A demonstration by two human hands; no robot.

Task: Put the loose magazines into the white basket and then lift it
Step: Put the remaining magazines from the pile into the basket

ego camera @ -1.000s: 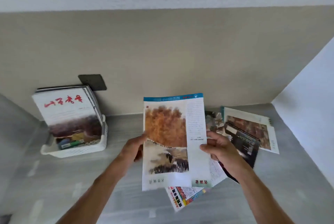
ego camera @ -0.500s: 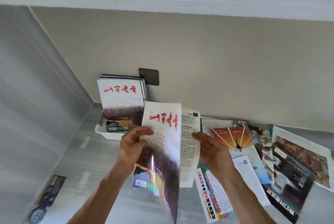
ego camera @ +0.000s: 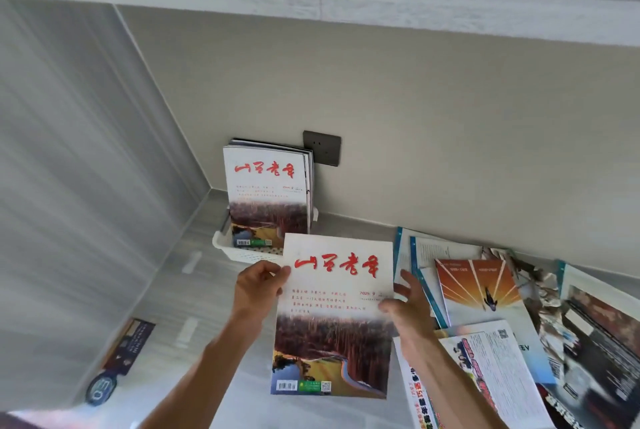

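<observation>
Both hands are carrying one red-titled magazine [ego camera: 334, 316] toward the white basket [ego camera: 242, 250], which is sitting just beyond it, far left against the wall. The left hand [ego camera: 258, 290] is pinching its left edge; the right hand [ego camera: 407, 312] is gripping the right edge. Next, I judge, it needs standing upright in front of the magazines already filed [ego camera: 266, 191]. Loose magazines [ego camera: 491, 318] are lying to the right.

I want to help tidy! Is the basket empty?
No. Magazines already stand upright in the white basket, leaning against the wall.

Grey shelf [ego camera: 194, 293] bears white basket [ego camera: 235, 250], loose magazines [ego camera: 485, 297], dark leaflet [ego camera: 121, 356].
</observation>
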